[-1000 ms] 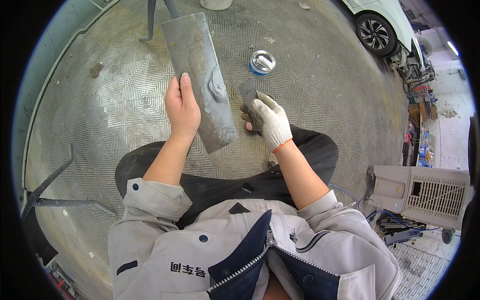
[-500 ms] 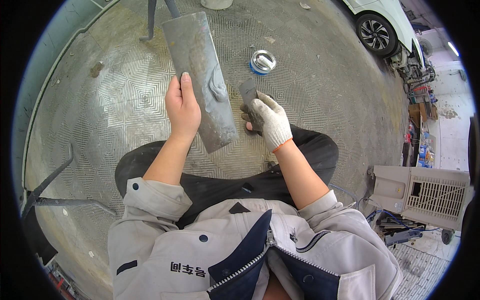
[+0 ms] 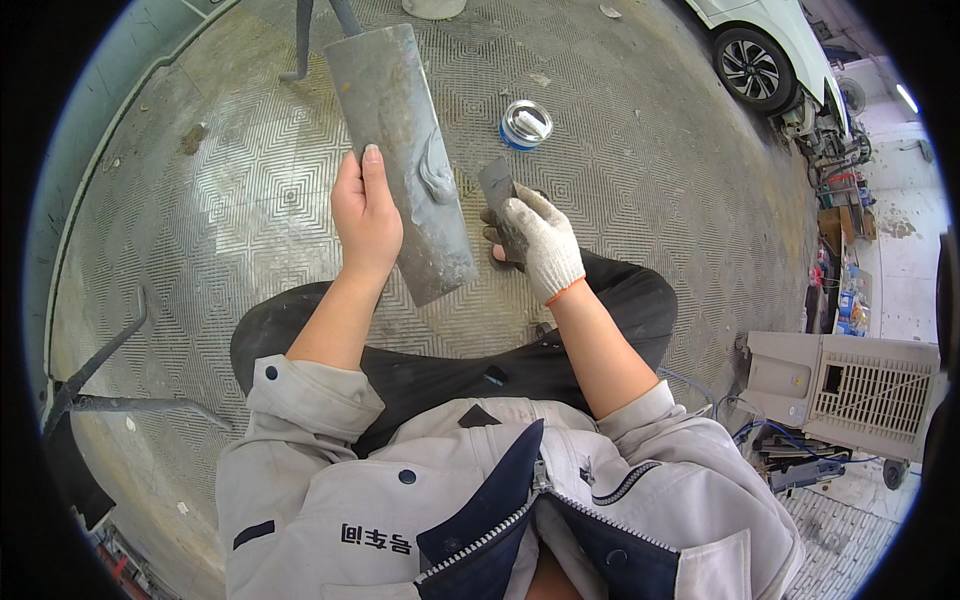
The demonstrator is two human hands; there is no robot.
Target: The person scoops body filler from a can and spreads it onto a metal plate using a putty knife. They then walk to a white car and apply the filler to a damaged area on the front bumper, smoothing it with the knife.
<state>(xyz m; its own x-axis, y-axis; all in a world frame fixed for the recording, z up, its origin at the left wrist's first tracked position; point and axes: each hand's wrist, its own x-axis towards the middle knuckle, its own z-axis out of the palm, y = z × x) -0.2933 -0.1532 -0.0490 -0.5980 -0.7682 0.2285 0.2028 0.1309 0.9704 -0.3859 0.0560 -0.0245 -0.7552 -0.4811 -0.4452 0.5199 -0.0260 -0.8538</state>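
Observation:
My bare left hand point(image 3: 366, 215) grips the left edge of a long grey mixing board point(image 3: 385, 110), thumb on top. A smeared mound of grey putty point(image 3: 434, 175) lies on the board's right half. In a white knit glove with dirty fingertips, my right hand point(image 3: 540, 235) is closed around a dark, flat putty spreader point(image 3: 496, 182). The spreader's upper end points toward the board and stays a little apart from it. Past the right hand, an open round can point(image 3: 522, 140) with a blue side stands on the floor, a white tube point(image 3: 531, 124) lying across its top.
A white car point(image 3: 800, 35) with its wheel point(image 3: 752, 70) showing stands at the far right. Nearer on the right is a beige slatted machine on casters point(image 3: 840, 385). Grey metal stand legs point(image 3: 150, 405) reach in from the left. The floor point(image 3: 250, 170) is patterned.

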